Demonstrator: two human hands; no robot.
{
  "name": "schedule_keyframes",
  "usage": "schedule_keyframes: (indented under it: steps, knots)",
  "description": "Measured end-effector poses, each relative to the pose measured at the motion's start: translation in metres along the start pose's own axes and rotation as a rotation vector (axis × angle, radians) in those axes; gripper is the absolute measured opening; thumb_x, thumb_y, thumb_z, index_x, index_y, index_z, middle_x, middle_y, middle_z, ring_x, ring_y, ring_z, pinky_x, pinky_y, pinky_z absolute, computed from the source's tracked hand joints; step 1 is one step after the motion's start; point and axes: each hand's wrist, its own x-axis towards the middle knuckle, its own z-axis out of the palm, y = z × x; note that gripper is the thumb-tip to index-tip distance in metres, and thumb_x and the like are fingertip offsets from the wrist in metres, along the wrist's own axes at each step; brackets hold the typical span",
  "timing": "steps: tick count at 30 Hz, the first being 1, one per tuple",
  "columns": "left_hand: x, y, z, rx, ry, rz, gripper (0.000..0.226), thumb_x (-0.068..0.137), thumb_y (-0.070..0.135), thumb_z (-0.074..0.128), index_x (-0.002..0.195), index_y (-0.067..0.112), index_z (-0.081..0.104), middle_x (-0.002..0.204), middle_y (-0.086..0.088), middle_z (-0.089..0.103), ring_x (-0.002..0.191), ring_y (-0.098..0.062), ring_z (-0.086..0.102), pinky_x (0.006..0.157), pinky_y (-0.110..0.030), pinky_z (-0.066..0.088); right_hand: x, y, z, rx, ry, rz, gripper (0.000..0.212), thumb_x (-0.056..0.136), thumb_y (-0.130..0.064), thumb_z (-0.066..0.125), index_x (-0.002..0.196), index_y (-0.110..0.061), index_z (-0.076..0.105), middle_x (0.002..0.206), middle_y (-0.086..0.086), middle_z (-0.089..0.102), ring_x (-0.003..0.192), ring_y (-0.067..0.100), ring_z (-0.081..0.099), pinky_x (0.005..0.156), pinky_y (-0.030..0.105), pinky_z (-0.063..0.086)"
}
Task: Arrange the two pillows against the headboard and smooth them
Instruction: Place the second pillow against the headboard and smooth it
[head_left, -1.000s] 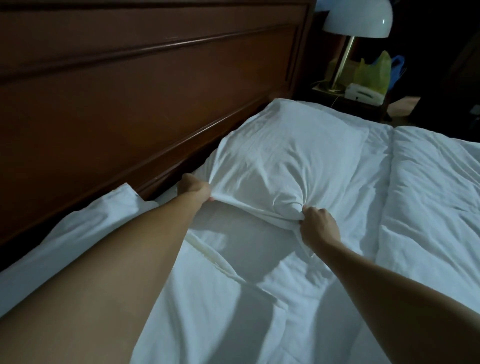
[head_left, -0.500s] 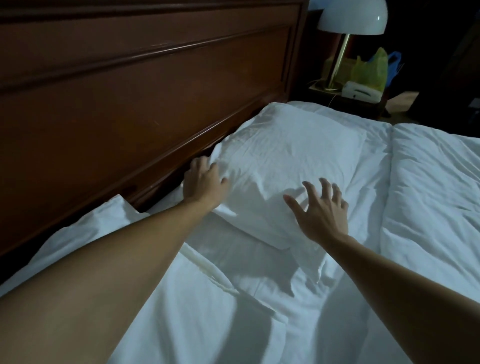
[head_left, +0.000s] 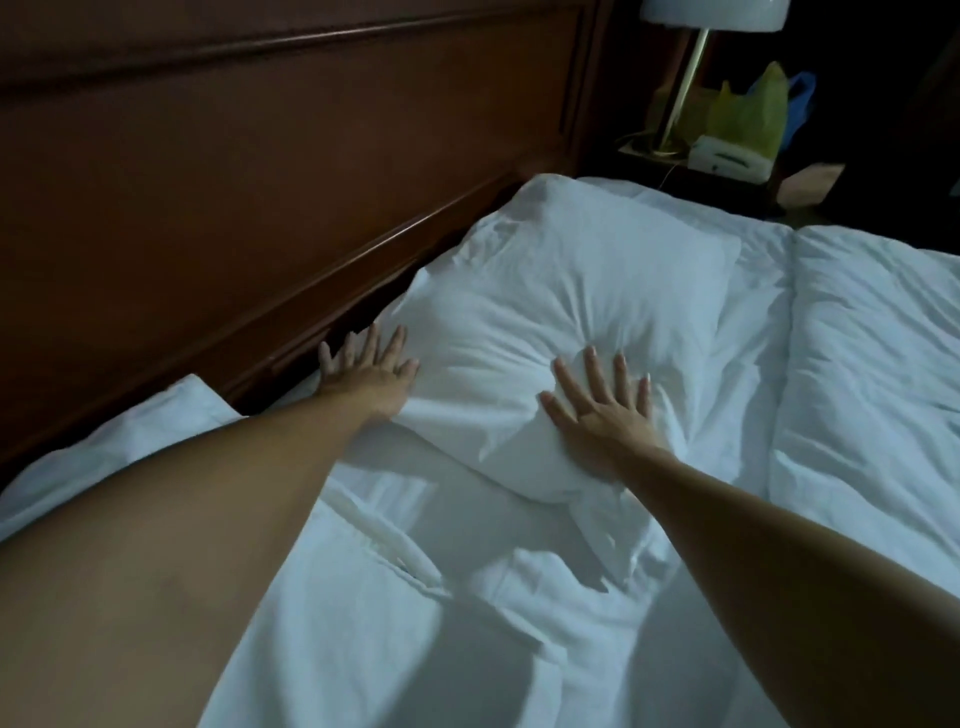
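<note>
A white pillow (head_left: 582, 291) lies flat on the bed, its far long edge against the dark wooden headboard (head_left: 260, 197). My left hand (head_left: 371, 371) rests open at the pillow's near-left corner, fingers spread toward the gap at the headboard. My right hand (head_left: 605, 410) presses flat on the pillow's near edge, fingers apart, denting the fabric. A second white pillow (head_left: 119, 447) lies at the left, close to me, mostly hidden under my left forearm; one corner of it touches the headboard.
A rumpled white duvet (head_left: 872, 395) covers the right side of the bed. Beyond the bed's far end stands a nightstand (head_left: 675, 161) with a white-shaded lamp (head_left: 691, 78), a white box and a yellow-green bag (head_left: 748, 111).
Both hands have let go of the pillow's near edge, which they were pinching. They now lie open and flat on it, and the pillow has settled down onto the bed.
</note>
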Motion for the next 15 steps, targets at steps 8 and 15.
schedule_keyframes:
  steps: [8,15]
  knots:
    - [-0.099,-0.014,-0.053,-0.034,0.133,0.13,0.037,0.101,0.036,0.044,0.126,0.016,0.062,0.13,-0.014,0.061,0.108,-0.036,0.059,0.087,-0.042,0.051,-0.035,-0.063,-0.042,0.076,0.032,0.112,0.061,0.102,-0.053,0.038,0.158,-0.029,0.03,0.17,0.008,0.02,0.154,0.042,0.016,0.119,0.054,0.03]
    - [-0.199,-0.075,-0.082,-0.171,0.361,0.144,0.025,0.099,0.025,0.046,0.101,0.013,0.069,0.106,-0.007,0.066,0.097,-0.032,0.062,0.076,-0.038,0.049,-0.119,-0.197,-0.069,0.185,0.096,-0.241,0.045,0.106,-0.045,0.04,0.134,-0.018,0.062,0.132,0.01,0.067,0.117,0.032,0.064,0.087,0.038,0.05]
